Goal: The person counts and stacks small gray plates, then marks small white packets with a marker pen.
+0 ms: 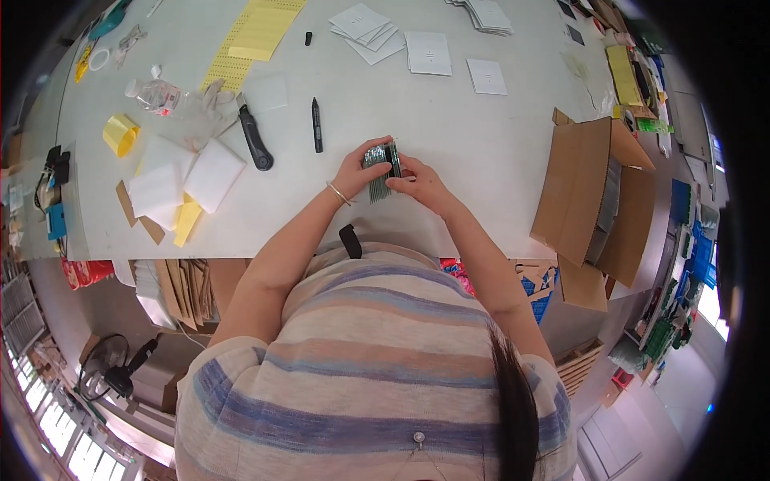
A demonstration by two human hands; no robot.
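Workpiece: a stack of thin plates, dark green with a blackish face on its right. It is held between both hands over the counter, in front of the body. Whether its lower edge bears on the surface cannot be told.

Left hand: fingers curled around the far and left sides, thumb laid across the near side; opening limited to the thickness of the stack. Right hand: fingers and thumb bent in against the right-hand face, parted only slightly. The exact contact of the hidden fingertips cannot be seen.

Handling:
1. Support the stack with the left hand and steady the right face with the other.
2. Apply even, light pressure; squeezing one corner could fan or slide the plates, which look thin and closely spaced.
3. Touch edges rather than faces where possible, to limit marks.
4. Work low over the counter, so that a slipped plate falls only a little way.
5. Hold the stack clear of the utility knife and the black marker, both lying farther off to the left.
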